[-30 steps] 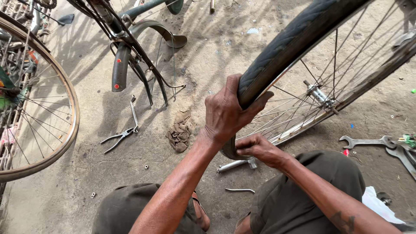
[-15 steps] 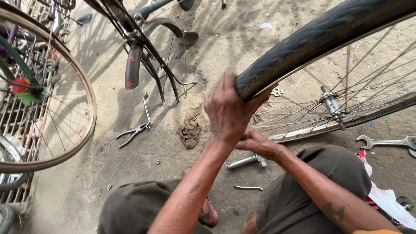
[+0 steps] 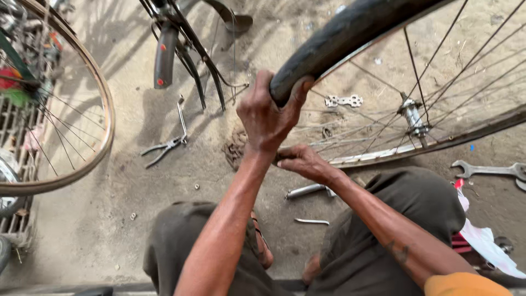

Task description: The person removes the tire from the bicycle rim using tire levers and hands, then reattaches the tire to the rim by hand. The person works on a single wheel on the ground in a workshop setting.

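Two hands work at one wheel. We see the left hand (image 3: 267, 118) reaching up from 6 o'clock, forearm nearly straight, fingers and thumb clenched over the end of the black tyre (image 3: 350, 33). The right hand (image 3: 303, 161) sits just below it, wrist bent inward, fingers curled against the rim (image 3: 383, 155); we cannot tell whether it grasps anything there.

The tyre's long axis runs from the left hand toward 1 o'clock and out of view at the top edge. The rim sweeps from the right hand toward 3 o'clock, and the hub (image 3: 412, 116) lies between the two with spokes fanning out.

On the dusty ground, pliers (image 3: 164, 147) lie at 9 o'clock of the hands, a spanner (image 3: 485, 170) at 3 o'clock, and a small metal bar (image 3: 312, 221) at 6 o'clock between the knees. Another wheel (image 3: 66, 109) stands far left.
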A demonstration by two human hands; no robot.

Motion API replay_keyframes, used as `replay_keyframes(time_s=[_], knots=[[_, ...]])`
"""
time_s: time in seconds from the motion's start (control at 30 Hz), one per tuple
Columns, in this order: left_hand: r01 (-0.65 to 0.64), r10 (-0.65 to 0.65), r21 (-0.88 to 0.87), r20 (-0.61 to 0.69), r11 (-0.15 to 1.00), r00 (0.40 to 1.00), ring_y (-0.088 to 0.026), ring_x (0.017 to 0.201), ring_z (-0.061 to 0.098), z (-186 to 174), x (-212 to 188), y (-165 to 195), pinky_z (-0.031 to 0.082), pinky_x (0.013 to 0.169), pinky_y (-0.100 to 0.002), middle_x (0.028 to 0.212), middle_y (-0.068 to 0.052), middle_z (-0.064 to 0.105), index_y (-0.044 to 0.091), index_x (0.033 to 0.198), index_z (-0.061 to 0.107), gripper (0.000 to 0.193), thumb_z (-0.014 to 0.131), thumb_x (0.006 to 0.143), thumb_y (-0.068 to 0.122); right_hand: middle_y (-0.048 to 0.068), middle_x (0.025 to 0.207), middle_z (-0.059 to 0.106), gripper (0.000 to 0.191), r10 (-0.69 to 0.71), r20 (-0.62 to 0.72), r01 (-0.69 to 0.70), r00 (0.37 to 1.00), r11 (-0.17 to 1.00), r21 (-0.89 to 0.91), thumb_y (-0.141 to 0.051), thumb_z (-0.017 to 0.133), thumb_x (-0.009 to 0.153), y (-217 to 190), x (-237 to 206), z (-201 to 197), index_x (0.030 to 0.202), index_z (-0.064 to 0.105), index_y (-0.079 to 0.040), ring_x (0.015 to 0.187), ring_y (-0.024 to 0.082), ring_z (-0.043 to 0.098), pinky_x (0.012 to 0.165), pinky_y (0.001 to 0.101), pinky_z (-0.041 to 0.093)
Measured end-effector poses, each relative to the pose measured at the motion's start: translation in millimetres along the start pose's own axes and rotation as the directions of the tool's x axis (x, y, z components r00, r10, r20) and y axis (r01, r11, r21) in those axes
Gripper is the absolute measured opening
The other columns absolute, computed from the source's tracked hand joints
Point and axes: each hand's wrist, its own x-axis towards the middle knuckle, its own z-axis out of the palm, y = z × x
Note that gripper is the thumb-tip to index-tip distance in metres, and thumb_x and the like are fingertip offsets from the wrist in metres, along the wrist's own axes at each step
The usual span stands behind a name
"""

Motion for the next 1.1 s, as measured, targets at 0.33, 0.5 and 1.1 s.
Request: replay_keyframes(time_s=[0.33, 0.5, 1.1], knots=[[-0.027, 0.03, -0.051, 0.059, 0.998, 0.998, -0.007, 0.049, 0.064, 22, 5, -19, 0.048, 0.039, -0.024, 0.059, 0.001, 0.059, 0.014, 0.09, 0.054, 0.052, 0.056, 0.102, 0.064, 0.007, 0.112, 0.071, 0.046, 0.023, -0.078, 0.001, 0.997, 0.955, 0.298, -0.014, 0.069, 0.085, -8, -17, 0, 0.128, 0.067, 0.0, 0.106, 0.017, 0.067, 0.099, 0.0368, 0.057], [0.02, -0.018, -0.042, 0.056, 0.999, 0.998, -0.007, 0.048, 0.063, 28, 9, -28, 0.047, 0.036, -0.023, 0.06, 0.003, 0.058, 0.012, 0.089, 0.054, 0.055, 0.055, 0.101, 0.066, 0.015, 0.088, 0.062, 0.045, 0.188, 0.027, -0.187, 0.982, 0.982, -0.031, -0.014, 0.066, 0.088, -30, -12, -14, 0.13, 0.075, -0.002, 0.076, 0.024, 0.055, 0.068, 0.0416, 0.048], [-0.016, 0.021, -0.09, 0.057, 0.996, 0.998, -0.006, 0.046, 0.059, 29, 22, -35, 0.047, 0.039, -0.024, 0.055, 0.004, 0.052, 0.012, 0.086, 0.057, 0.057, 0.06, 0.097, 0.068, 0.008, 0.106, 0.075, 0.028, -0.172, -0.2, 0.21, 0.965, 0.96, 0.185, -0.016, 0.078, 0.09, -61, -11, -11, 0.114, 0.075, -0.001, 0.102, 0.016, 0.07, 0.097, 0.0361, 0.057]])
